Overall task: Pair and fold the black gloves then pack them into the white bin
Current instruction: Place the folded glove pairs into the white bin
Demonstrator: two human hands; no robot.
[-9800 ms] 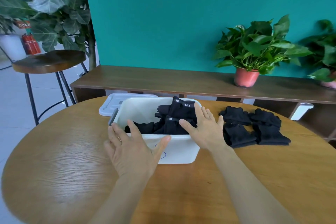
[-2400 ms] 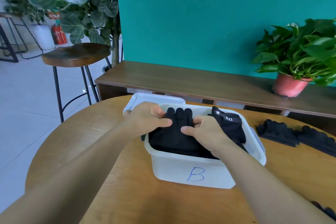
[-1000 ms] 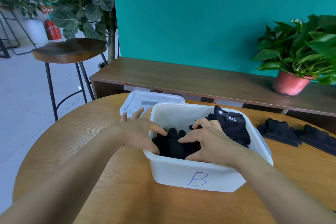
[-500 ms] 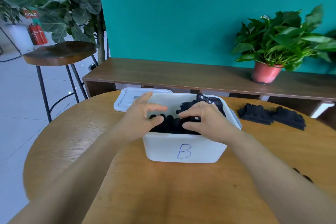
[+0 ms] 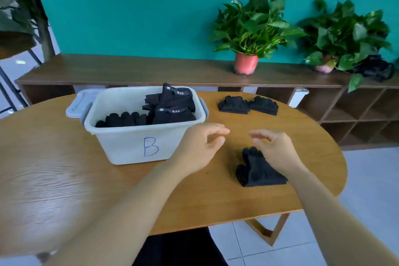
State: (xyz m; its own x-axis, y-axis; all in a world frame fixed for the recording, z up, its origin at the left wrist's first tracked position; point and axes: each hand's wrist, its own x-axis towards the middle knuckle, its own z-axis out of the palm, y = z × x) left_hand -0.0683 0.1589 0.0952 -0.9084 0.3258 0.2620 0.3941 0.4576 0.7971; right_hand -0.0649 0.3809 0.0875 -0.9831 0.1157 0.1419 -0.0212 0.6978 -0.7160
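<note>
The white bin (image 5: pixel 133 144), marked with a blue B, stands on the round wooden table (image 5: pixel 54 179) and holds several folded black gloves (image 5: pixel 164 108). A black glove pair (image 5: pixel 257 168) lies on the table to the bin's right, near the front edge. My right hand (image 5: pixel 276 151) hovers just above it, fingers loosely curled and holding nothing. My left hand (image 5: pixel 200 147) hangs beside the bin's right front corner, also empty with relaxed fingers. Two more folded glove pairs (image 5: pixel 248 104) lie farther back on the table.
The bin's lid (image 5: pixel 79 103) lies behind the bin at its left. A long wooden shelf (image 5: pixel 129 69) along the teal wall carries two potted plants (image 5: pixel 248 34). The table's right edge drops to a tiled floor (image 5: pixel 371 190).
Both hands have left the bin and swung right to the glove pair near the table's front. The gloves they pressed down stay in the bin. My view has turned right.
</note>
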